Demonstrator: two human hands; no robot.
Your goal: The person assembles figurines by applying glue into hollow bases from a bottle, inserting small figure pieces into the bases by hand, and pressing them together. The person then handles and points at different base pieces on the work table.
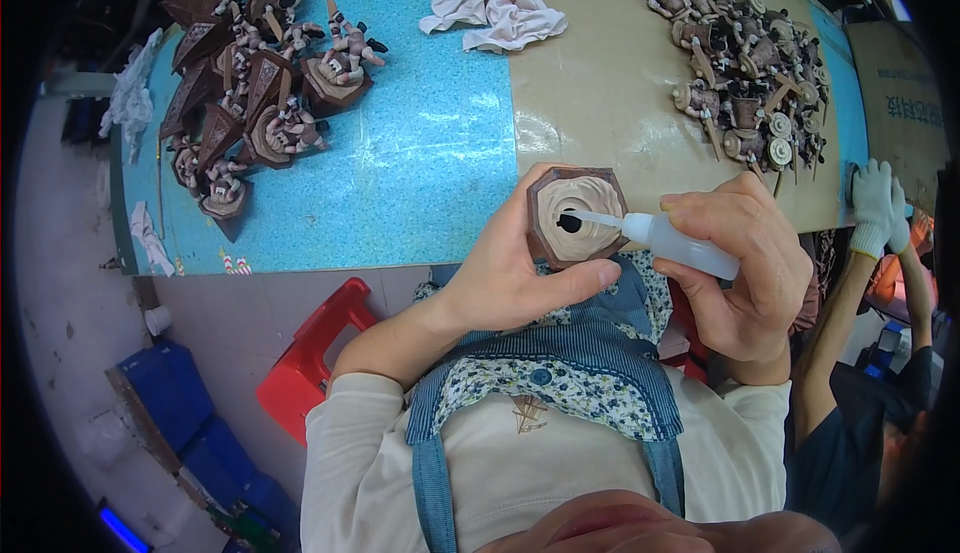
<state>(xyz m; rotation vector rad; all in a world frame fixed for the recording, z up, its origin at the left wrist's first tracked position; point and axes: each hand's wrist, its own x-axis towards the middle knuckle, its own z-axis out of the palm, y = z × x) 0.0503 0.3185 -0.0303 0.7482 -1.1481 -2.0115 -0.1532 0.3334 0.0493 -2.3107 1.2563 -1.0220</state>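
My left hand [515, 268] is wrapped round a brown eight-sided base [578, 185], its pale, swirl-patterned face turned up. A small black spot [569, 222] sits near the middle of that face. In my right hand [745, 263] is a white translucent squeeze bottle [690, 246], tilted so its thin nozzle points left. The nozzle tip is at the black spot; whether it touches I cannot tell. Both hands are in front of my body, by the table's near edge.
Brown painted figures on bases [255, 103] lie piled at the table's left. More figures [755, 73] with round pale parts crowd the right. A white cloth [495, 8] lies at the back. Beside me are a red stool [315, 353] and a co-worker's gloved hand [873, 208].
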